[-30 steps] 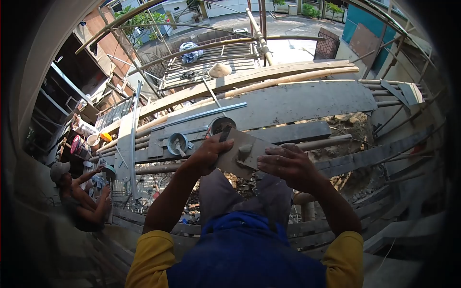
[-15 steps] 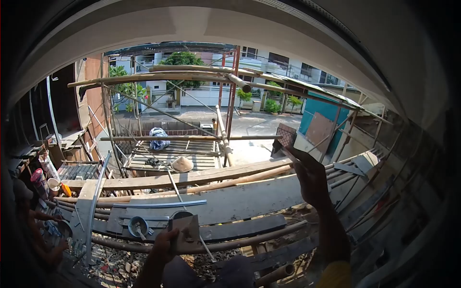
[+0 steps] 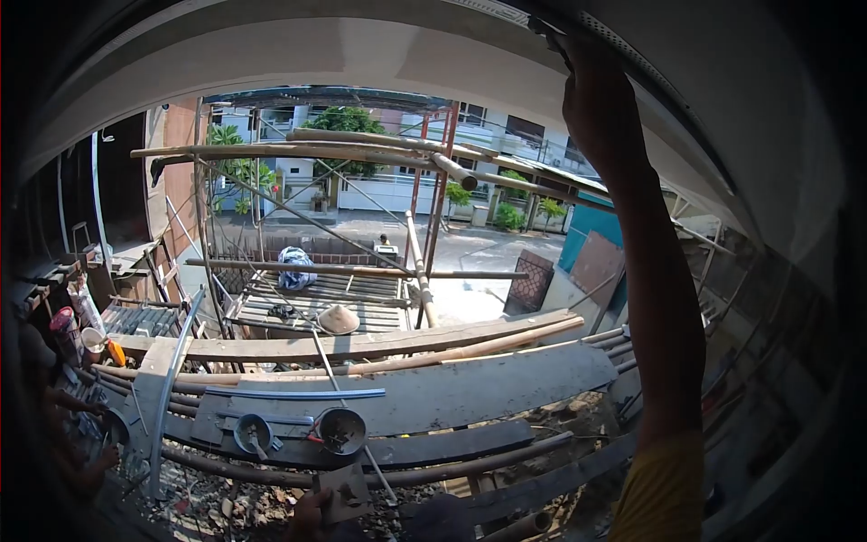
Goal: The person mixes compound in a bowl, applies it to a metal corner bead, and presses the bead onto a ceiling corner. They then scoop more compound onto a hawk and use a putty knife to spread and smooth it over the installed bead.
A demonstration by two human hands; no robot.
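My right hand [image 3: 598, 104] is raised to the ceiling edge at the top, its fingers closed round a dark scraper-like tool [image 3: 549, 38] held against the perforated metal strip [image 3: 497, 11]. Low in the view, my left hand [image 3: 310, 513] grips a flat square plate [image 3: 344, 494] with a patch of grey material on it. Just above the plate, a round black bowl [image 3: 342, 431] with dark contents stands on the planks. To its left is a smaller bowl [image 3: 254, 434] with a tool in it.
Wooden planks [image 3: 433, 388] and bamboo poles [image 3: 361, 154] form scaffolding ahead. A conical hat [image 3: 338, 319] lies on a lower slatted platform. A co-worker's arms [image 3: 81, 434] show at the far left, beside a pan. Rubble lies below, and a street runs beyond.
My right hand has moved up from mid-view to the ceiling edge with its tool. My left hand and the plate have moved down, uncovering the black bowl.
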